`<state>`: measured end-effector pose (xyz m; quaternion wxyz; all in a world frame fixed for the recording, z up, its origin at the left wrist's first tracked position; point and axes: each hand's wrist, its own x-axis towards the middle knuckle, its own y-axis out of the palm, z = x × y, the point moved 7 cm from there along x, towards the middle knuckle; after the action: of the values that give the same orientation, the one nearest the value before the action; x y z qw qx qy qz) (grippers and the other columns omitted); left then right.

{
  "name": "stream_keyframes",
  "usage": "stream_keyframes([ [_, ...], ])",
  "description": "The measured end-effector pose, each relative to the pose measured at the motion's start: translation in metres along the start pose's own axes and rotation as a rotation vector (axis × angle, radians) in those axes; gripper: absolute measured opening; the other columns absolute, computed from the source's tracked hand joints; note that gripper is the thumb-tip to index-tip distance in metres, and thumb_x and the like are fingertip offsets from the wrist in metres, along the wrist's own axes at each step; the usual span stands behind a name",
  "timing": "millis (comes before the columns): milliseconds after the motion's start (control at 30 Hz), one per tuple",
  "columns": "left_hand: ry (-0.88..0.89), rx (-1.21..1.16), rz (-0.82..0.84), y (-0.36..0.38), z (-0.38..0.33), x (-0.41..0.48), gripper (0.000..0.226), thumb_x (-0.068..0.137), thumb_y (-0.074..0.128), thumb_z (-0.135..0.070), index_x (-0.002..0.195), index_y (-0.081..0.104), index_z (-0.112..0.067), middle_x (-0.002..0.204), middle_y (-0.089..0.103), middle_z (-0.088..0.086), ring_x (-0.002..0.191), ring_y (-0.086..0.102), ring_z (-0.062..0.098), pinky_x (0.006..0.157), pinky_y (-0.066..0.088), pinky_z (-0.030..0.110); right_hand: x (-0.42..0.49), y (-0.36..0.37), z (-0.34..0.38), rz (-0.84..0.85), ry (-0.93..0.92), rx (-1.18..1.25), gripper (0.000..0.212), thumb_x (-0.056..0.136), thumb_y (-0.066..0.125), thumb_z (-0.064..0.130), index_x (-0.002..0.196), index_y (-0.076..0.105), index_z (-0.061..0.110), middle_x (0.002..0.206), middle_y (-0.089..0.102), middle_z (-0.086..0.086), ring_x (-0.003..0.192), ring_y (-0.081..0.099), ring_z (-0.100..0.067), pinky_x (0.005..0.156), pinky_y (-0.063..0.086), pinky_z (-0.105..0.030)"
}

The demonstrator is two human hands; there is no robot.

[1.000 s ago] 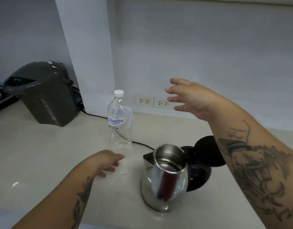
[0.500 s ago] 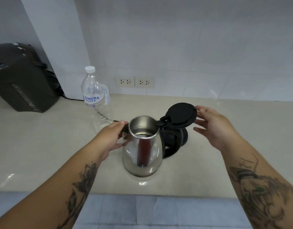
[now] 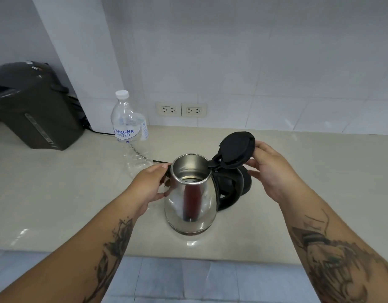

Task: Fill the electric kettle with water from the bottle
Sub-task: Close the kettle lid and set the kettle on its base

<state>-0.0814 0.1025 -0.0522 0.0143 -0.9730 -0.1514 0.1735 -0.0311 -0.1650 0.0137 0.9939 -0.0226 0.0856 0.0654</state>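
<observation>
A shiny steel electric kettle [image 3: 189,206] stands on the beige counter near its front edge, mouth open. Its black lid [image 3: 237,149] is tipped up and back on its hinge above the black handle. My left hand [image 3: 150,182] is pressed against the kettle's left side by the spout. My right hand [image 3: 269,171] touches the raised lid's back edge with its fingertips. A clear plastic water bottle [image 3: 130,132] with a white cap and a blue label stands upright behind and left of the kettle, untouched.
A dark grey hot-water dispenser [image 3: 33,108] sits at the far left of the counter [image 3: 57,193], its black cord running along the wall. Two wall sockets [image 3: 181,109] are set in the white tiles behind. The counter's front edge lies just below the kettle.
My left hand went from the bottle's base to the kettle's side. My right hand came down from mid-air to the raised lid. The view has pulled back from the counter.
</observation>
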Motion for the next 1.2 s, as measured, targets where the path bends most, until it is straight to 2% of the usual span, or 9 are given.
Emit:
stream_keyframes([
  [100, 0.006, -0.027, -0.001, 0.0, 0.0, 0.0, 0.03, 0.102, 0.044, -0.028, 0.104, 0.072, -0.017, 0.079, 0.054, 0.002, 0.076, 0.052, 0.011, 0.078, 0.055, 0.033, 0.003, 0.017, 0.025, -0.025, -0.073, -0.118, 0.033, 0.087, 0.059, 0.029, 0.12, 0.061, 0.03, 0.113, 0.07, 0.007, 0.1, 0.066, -0.007, 0.068, 0.05, -0.025],
  [167, 0.012, -0.029, 0.002, 0.0, 0.0, 0.001, 0.031, 0.101, 0.044, -0.028, 0.106, 0.072, -0.015, 0.079, 0.054, 0.003, 0.075, 0.053, 0.012, 0.08, 0.055, 0.034, 0.007, 0.039, 0.039, -0.002, -0.125, -0.228, 0.041, 0.086, 0.06, 0.026, 0.127, 0.057, 0.03, 0.12, 0.065, 0.006, 0.103, 0.062, -0.011, 0.08, 0.052, -0.033],
  [300, 0.03, 0.042, 0.009, -0.001, 0.0, 0.004, 0.031, 0.099, 0.043, -0.031, 0.106, 0.072, -0.019, 0.079, 0.058, 0.0, 0.077, 0.053, 0.013, 0.078, 0.054, 0.035, 0.011, 0.099, 0.048, 0.105, -0.238, -0.614, 0.055, 0.082, 0.062, 0.027, 0.135, 0.051, 0.029, 0.131, 0.057, 0.004, 0.114, 0.057, -0.017, 0.092, 0.045, -0.03],
  [467, 0.056, 0.122, 0.008, -0.006, -0.004, 0.005, 0.032, 0.102, 0.041, -0.032, 0.116, 0.068, -0.024, 0.107, 0.064, 0.004, 0.104, 0.057, 0.02, 0.071, 0.049, 0.031, 0.013, 0.132, 0.029, 0.194, -0.251, -0.942, 0.059, 0.083, 0.057, 0.025, 0.141, 0.042, 0.024, 0.141, 0.05, -0.002, 0.12, 0.052, -0.023, 0.094, 0.046, -0.035],
  [733, 0.05, 0.16, 0.029, -0.009, -0.005, 0.004, 0.032, 0.102, 0.041, -0.034, 0.117, 0.069, -0.028, 0.121, 0.065, 0.005, 0.118, 0.056, 0.024, 0.074, 0.048, 0.032, 0.014, 0.136, 0.023, 0.146, -0.209, -1.0, 0.051, 0.084, 0.054, 0.022, 0.134, 0.044, 0.025, 0.132, 0.054, -0.002, 0.113, 0.053, -0.026, 0.1, 0.04, -0.046],
  [867, 0.065, 0.137, 0.037, -0.006, -0.005, 0.002, 0.034, 0.101, 0.041, -0.034, 0.114, 0.069, -0.019, 0.098, 0.064, 0.005, 0.098, 0.056, 0.022, 0.073, 0.046, 0.033, 0.019, 0.131, 0.018, 0.154, -0.16, -0.981, 0.056, 0.083, 0.06, 0.038, 0.135, 0.044, 0.023, 0.133, 0.055, -0.002, 0.116, 0.054, -0.025, 0.1, 0.042, -0.042],
  [967, 0.117, 0.111, 0.019, -0.005, -0.003, 0.0, 0.037, 0.102, 0.041, -0.032, 0.107, 0.069, -0.009, 0.081, 0.058, -0.003, 0.084, 0.052, 0.017, 0.077, 0.043, 0.033, 0.019, 0.118, 0.024, 0.178, -0.143, -0.72, 0.067, 0.08, 0.064, 0.054, 0.137, 0.046, 0.023, 0.137, 0.052, 0.001, 0.123, 0.051, -0.02, 0.096, 0.039, -0.032],
  [1100, 0.131, 0.07, -0.023, -0.004, 0.003, -0.002, 0.035, 0.103, 0.038, -0.038, 0.102, 0.071, -0.026, 0.096, 0.066, -0.008, 0.088, 0.058, 0.004, 0.081, 0.044, 0.025, 0.026, 0.061, 0.03, -0.019, -0.171, -0.419, 0.045, 0.09, 0.049, 0.057, 0.121, 0.059, 0.026, 0.125, 0.062, 0.006, 0.114, 0.056, -0.013, 0.094, 0.039, -0.031],
  [1200, 0.137, 0.021, -0.042, 0.001, 0.003, -0.005, 0.038, 0.104, 0.033, -0.043, 0.105, 0.07, -0.034, 0.099, 0.068, -0.014, 0.09, 0.059, -0.004, 0.075, 0.044, 0.02, 0.024, 0.028, -0.008, -0.059, -0.033, -0.301, 0.05, 0.095, 0.033, 0.059, 0.112, 0.064, 0.024, 0.114, 0.069, 0.004, 0.105, 0.062, -0.012, 0.089, 0.046, -0.032],
])
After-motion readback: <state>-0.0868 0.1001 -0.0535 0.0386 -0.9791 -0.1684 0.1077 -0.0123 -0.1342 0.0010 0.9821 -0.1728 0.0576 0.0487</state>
